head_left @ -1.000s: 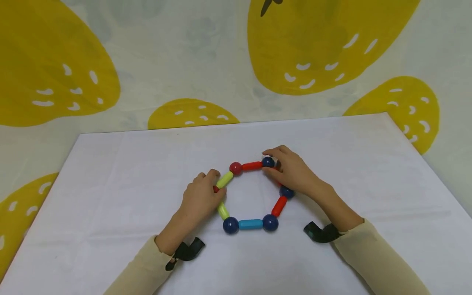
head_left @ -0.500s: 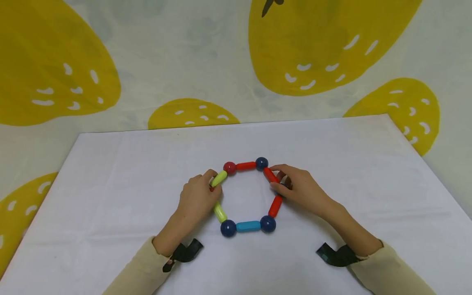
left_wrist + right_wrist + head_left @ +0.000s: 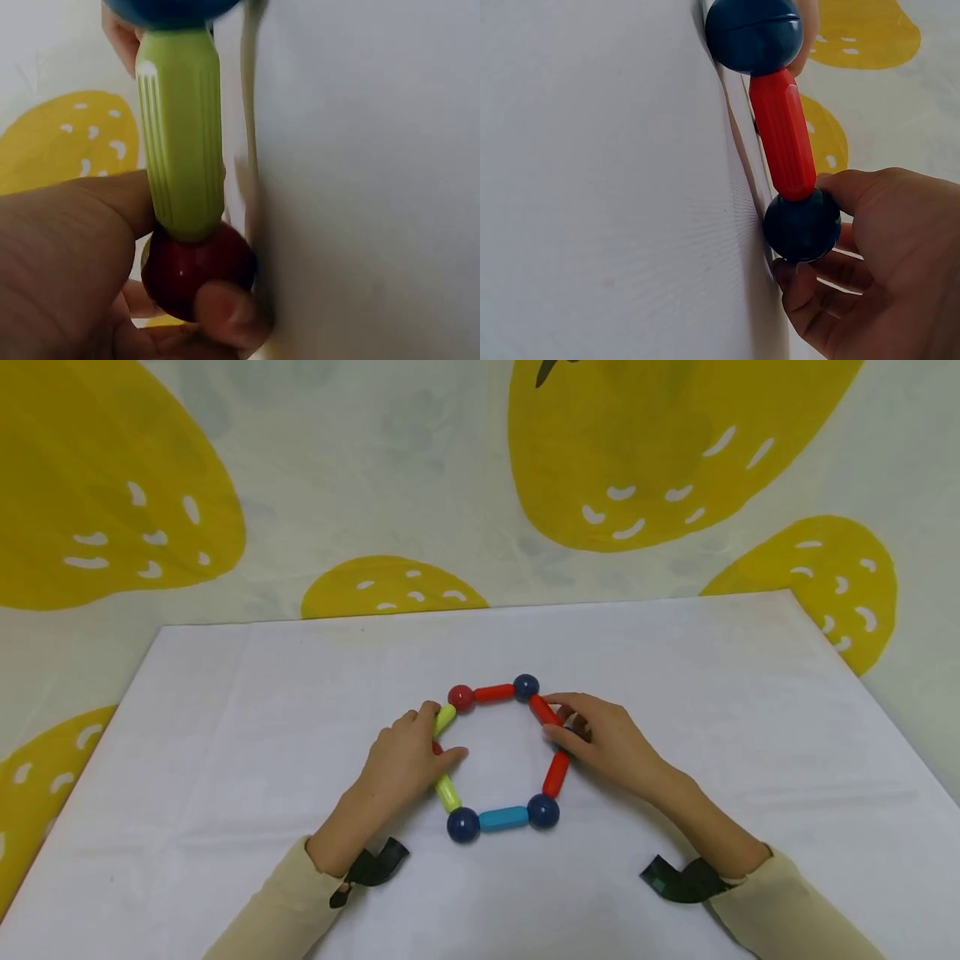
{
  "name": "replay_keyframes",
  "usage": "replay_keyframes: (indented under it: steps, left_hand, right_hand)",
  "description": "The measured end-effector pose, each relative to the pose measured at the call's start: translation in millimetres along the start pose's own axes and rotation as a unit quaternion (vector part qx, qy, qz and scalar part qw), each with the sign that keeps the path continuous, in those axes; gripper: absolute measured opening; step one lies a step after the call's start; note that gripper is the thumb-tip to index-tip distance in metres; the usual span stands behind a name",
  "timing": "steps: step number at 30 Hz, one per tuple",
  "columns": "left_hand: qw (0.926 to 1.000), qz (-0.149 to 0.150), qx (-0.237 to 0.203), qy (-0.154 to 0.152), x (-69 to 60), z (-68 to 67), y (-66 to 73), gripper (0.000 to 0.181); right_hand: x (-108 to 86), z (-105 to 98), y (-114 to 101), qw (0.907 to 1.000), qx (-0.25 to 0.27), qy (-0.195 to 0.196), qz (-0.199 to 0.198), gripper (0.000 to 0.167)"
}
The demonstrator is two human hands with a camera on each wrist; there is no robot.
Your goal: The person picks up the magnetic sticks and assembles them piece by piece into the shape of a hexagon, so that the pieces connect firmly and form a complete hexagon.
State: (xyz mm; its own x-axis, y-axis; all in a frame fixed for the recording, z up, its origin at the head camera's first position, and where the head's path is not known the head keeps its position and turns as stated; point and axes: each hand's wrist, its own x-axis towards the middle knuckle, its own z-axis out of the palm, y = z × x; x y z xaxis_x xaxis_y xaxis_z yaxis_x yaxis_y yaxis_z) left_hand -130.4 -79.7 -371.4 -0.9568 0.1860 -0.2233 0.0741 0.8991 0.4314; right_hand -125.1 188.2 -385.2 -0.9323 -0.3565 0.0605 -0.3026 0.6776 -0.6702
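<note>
Magnetic rods and balls form a six-sided ring lying on the white table. My left hand [image 3: 405,756] is at the ring's left corner, its fingers curled round a red ball [image 3: 187,270] while the thumb sticks out into the ring. Yellow-green rods [image 3: 447,793] join that ball on both sides. On the right corner, my right hand [image 3: 611,739] grips a dark blue ball [image 3: 802,225] between thumb and fingers; red rods [image 3: 556,774] meet there. Another red ball [image 3: 461,697] and a dark blue ball [image 3: 526,687] make the far corners.
A light blue rod [image 3: 503,818] links two dark blue balls [image 3: 463,825] at the ring's near side. The white tablecloth [image 3: 247,710] stretches around the ring. Behind the table hangs a pale cloth with yellow fruit shapes [image 3: 393,589]. Dark straps [image 3: 686,881] sit at both wrists.
My right hand has moved from the far dark blue ball down to the right-hand one. The ring has shifted slightly left, its right corner drawn inward. My left thumb has spread away from the fingers.
</note>
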Motion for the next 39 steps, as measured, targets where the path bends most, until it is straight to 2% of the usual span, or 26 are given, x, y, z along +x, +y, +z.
replay_keyframes:
  steps: [7, 13, 22, 30, 35, 39]
  left_hand:
    - [0.9995, -0.020, 0.023, 0.000, -3.8, -4.6, -1.1, 0.060]
    - [0.9999, -0.012, -0.005, -0.001, -3.0, -4.7, -1.2, 0.051]
    - [0.9996, -0.010, -0.022, 0.013, -1.5, -1.9, -2.3, 0.041]
    - [0.9982, -0.018, -0.039, 0.041, 0.7, 0.2, -3.6, 0.025]
    - [0.9975, -0.008, -0.037, 0.059, 0.7, 1.6, -5.3, 0.023]
    - [0.9970, -0.004, -0.036, 0.068, 0.9, 1.3, -5.5, 0.024]
  right_hand:
    - [0.7, 1, 2, 0.9999, -0.005, 0.012, 0.001, 0.042]
    - [0.9, 2, 3, 0.9998, -0.004, 0.021, 0.003, 0.041]
    - [2.3, 6, 5, 0.9993, -0.002, 0.036, -0.007, 0.042]
    - [2.0, 7, 5, 0.9996, 0.010, 0.022, -0.012, 0.049]
    - [1.6, 9, 4, 0.9996, 0.007, 0.007, -0.027, 0.059]
    - [1.7, 11, 3, 0.9995, 0.005, 0.011, -0.029, 0.059]
